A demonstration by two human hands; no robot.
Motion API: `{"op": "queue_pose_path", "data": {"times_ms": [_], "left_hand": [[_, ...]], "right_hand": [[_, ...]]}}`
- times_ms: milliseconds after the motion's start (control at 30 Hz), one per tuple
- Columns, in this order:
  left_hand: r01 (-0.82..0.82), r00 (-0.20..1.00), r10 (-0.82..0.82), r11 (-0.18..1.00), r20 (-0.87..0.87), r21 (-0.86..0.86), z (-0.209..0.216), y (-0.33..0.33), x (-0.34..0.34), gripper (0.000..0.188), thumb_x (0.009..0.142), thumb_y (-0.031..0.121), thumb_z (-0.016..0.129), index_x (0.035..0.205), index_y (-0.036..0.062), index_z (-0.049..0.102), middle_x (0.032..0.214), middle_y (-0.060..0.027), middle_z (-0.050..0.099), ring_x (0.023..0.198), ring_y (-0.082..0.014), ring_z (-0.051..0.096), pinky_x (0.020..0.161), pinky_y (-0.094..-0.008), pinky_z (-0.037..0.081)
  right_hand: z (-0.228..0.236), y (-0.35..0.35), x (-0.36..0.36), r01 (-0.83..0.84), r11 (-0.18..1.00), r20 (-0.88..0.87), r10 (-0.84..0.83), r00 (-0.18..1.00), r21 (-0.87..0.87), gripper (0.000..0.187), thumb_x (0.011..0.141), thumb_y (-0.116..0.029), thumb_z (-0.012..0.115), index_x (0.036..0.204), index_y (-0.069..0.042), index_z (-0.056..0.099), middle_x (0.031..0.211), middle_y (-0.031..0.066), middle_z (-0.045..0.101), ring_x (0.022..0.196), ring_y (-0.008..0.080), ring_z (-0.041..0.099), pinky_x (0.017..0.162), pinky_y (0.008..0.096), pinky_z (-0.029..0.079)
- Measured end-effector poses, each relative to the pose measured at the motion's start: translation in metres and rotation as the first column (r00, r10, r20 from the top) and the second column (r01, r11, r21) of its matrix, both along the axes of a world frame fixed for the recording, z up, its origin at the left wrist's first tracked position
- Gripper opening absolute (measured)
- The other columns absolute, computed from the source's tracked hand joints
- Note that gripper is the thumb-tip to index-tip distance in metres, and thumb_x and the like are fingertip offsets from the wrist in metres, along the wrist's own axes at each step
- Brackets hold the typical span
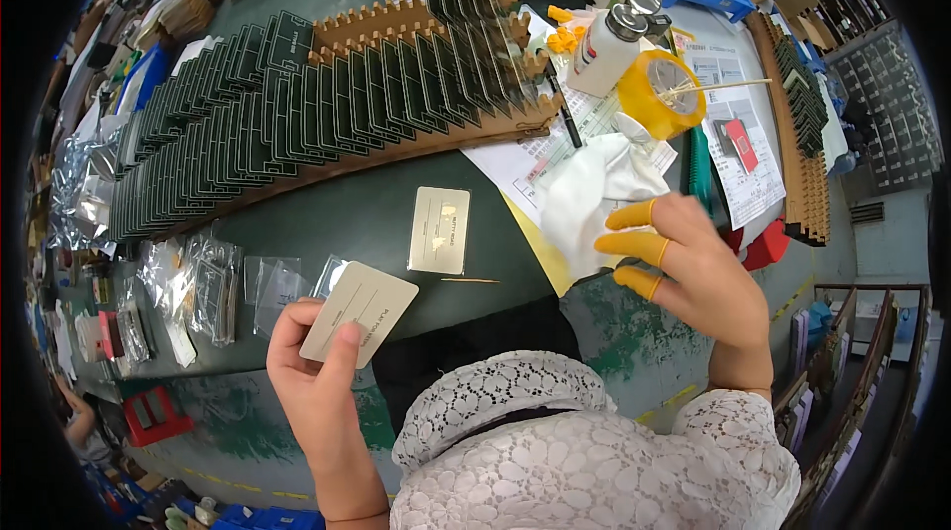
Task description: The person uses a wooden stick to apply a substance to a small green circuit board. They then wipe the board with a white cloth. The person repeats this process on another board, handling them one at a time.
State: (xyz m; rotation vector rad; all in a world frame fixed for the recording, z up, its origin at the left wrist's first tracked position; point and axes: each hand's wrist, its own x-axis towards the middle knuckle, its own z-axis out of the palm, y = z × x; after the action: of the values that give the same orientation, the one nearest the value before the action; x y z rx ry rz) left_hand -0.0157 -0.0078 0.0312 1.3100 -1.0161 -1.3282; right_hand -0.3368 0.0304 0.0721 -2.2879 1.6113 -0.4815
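My left hand (322,357) grips a beige card (365,308) with rounded corners, thumb on its printed face. My right hand (684,267), with yellow finger cots on several fingers, is held over the edge of a white cloth (584,188); its fingers are apart, and whether they touch the cloth I cannot tell. Between the hands, a second beige card (439,230), seemingly in a clear sleeve, lies on the dark green table (327,233). A thin wooden stick (470,280) lies just below that card.
Long slotted racks (376,25) hold rows of dark green plates (287,124). Near the cloth stand a white bottle (604,50) and a yellow tape roll (662,94) with cotton swabs in it. Clear plastic bags (213,287) lie at the left.
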Motion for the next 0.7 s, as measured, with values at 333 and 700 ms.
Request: {"op": "queue_pose_path", "data": {"times_ms": [333,700], "left_hand": [[0.018,1.000,-0.018,1.000,0.019,-0.021,-0.003,0.000,0.004,0.014,0.083,0.006,0.070,0.090,0.0033,0.058,0.089,0.0002,0.058,0.082,-0.0068,0.053,0.078,-0.0221,0.041],[0.011,1.000,-0.011,1.000,-0.003,-0.003,-0.001,0.002,0.006,0.012,0.084,0.004,0.068,0.091,0.0034,0.058,0.090,-0.0003,0.059,0.084,-0.0065,0.053,0.080,-0.0224,0.041]], "right_hand": [[-0.041,-0.008,-0.030,0.272,0.959,0.060,-0.267,0.962,-0.083,0.022,0.079,-0.002,0.070,0.100,-0.005,0.068,0.107,0.0083,0.061,0.101,0.0300,0.055,0.087,0.0380,0.045],[-0.003,-0.041,-0.038,0.012,0.994,0.442,-0.058,0.895,0.106,0.012,0.085,-0.008,0.069,0.095,-0.003,0.064,0.101,0.0084,0.064,0.093,0.0204,0.059,0.083,0.0330,0.046]]}}
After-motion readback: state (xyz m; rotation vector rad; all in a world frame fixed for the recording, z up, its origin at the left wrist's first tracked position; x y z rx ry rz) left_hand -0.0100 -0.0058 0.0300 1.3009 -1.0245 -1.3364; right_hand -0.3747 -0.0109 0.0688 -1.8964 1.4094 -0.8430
